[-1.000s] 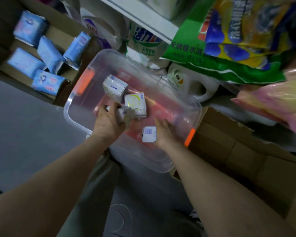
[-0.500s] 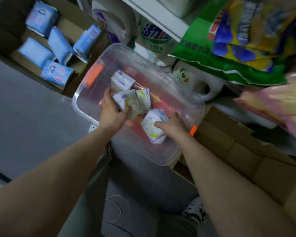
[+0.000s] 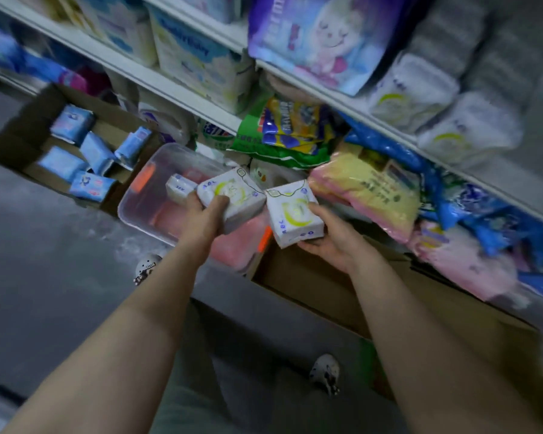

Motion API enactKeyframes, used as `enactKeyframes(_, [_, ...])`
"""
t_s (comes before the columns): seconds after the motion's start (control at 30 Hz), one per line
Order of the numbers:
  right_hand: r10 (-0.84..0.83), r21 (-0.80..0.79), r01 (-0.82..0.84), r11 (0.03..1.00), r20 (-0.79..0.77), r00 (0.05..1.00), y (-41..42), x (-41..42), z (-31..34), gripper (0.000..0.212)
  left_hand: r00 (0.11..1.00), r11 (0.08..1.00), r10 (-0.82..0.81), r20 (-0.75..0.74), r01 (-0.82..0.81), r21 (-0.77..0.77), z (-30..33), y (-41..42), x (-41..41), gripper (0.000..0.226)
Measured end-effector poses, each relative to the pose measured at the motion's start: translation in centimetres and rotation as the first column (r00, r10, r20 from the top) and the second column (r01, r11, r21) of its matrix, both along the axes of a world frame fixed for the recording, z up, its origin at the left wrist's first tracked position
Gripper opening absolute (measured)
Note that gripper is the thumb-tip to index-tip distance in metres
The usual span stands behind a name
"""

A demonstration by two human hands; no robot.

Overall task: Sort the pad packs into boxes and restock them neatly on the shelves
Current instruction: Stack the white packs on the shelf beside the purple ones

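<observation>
Both hands are raised above a clear plastic bin [image 3: 145, 211], each holding a white pad pack printed with a yellow-green crescent. On the left, the left hand [image 3: 206, 219] grips the left pack [image 3: 231, 198], thumb across its top face and fingers curled beneath. Beside it, the right hand [image 3: 329, 236] cradles the right pack [image 3: 295, 213] from below with the thumb pressed on its top. The two packs nearly touch at their corners. Far left on the floor, an open cardboard box [image 3: 22, 133] holds several blue packs [image 3: 94, 186]. Inside the bin lie a small white pack [image 3: 179, 187] and pink packs [image 3: 239, 242]. Below the right hand sits another cardboard box [image 3: 308, 283]. To the right, a shelf [image 3: 373, 115] carries similar white packs [image 3: 414, 92], with a yellow-and-pink bag [image 3: 370, 195] beneath it.
</observation>
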State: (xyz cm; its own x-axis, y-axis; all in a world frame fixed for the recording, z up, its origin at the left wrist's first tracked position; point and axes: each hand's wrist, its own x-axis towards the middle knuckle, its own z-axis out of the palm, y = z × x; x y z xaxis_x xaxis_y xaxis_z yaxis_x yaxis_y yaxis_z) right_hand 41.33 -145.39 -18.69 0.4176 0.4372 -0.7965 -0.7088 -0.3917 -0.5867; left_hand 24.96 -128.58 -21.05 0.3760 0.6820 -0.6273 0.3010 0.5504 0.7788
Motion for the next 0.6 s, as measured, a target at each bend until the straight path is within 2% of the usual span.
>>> enactKeyframes(0.07, [-0.01,0.09,0.005,0.996,0.052,0.999,-1.9,0.2,2.4,0.04,0.997,0.999,-0.051,0.063,0.052,-0.014,1.9,-1.9,0.9,0.066])
enactKeyframes(0.13, [-0.031,0.174,0.012,0.985,0.108,0.994,-3.9,0.5,4.3,0.049,0.989,0.997,-0.078,0.129,0.08,-0.01,4.1,-3.9,2.0,0.049])
enactKeyframes(0.23, [-0.067,0.23,0.02,0.973,0.198,0.978,-6.7,1.6,6.9,0.051,0.974,0.991,-0.135,0.179,0.129,0.047,6.3,-6.4,3.7,0.032])
enactKeyframes(0.33, [-0.125,0.24,0.06,0.969,0.263,0.957,-9.2,2.7,8.9,0.056,0.942,0.977,-0.214,0.259,0.207,0.053,8.0,-8.1,5.1,0.043])
enactKeyframes(0.43, [-0.216,0.268,0.141,0.953,0.274,0.937,-11.5,3.3,10.3,0.074,0.921,0.964,-0.264,0.285,0.244,0.105,9.6,-9.6,6.4,0.057])
enactKeyframes(0.5, [-0.283,0.305,0.197,0.932,0.27,0.92,-13.1,3.6,10.9,0.089,0.909,0.96,-0.279,0.309,0.253,0.122,10.5,-10.4,7.4,0.062])
enactKeyframes(0.6, [-0.417,0.364,0.315,0.876,0.248,0.874,-15.3,4.4,11.4,0.092,0.9,0.965,-0.257,0.352,0.221,0.14,11.8,-11.1,9.0,0.062])
